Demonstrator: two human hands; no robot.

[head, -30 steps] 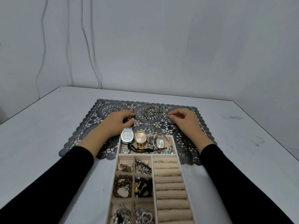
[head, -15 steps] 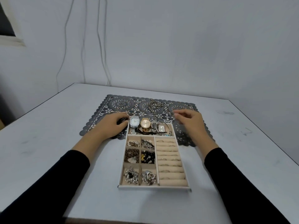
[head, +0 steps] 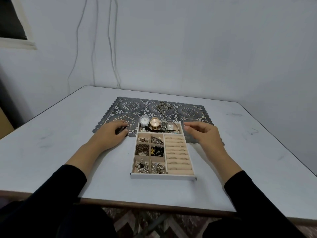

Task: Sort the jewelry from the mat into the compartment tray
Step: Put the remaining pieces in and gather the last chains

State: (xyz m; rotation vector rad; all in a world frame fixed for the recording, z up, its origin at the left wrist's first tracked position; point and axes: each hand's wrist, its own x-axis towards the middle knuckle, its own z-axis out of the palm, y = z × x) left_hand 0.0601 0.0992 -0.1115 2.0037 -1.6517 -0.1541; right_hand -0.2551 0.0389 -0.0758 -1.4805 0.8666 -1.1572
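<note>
The white compartment tray (head: 163,177) lies on the table, its far end over the dark lace mat (head: 130,105). Its top section holds a silver watch (head: 144,121), a gold watch (head: 155,122) and bangles. The small left cells hold beads and chains, and ring rolls (head: 178,153) fill the right side. A metal chain (head: 164,107) lies on the mat behind the tray. My left hand (head: 109,134) rests at the mat's near edge, its fingers curled over a small dark piece (head: 122,130). By the tray's far right corner, my right hand (head: 202,134) pinches something tiny, seemingly a thin ring.
The pale table (head: 51,143) reaches a wall behind and on the right. Cables (head: 111,48) hang down the wall. The table's near edge (head: 154,206) lies just in front of my sleeves.
The view has pulled back and risen. Both hands have drawn back from the middle of the mat to either side of the tray's far end, each keeping its small item.
</note>
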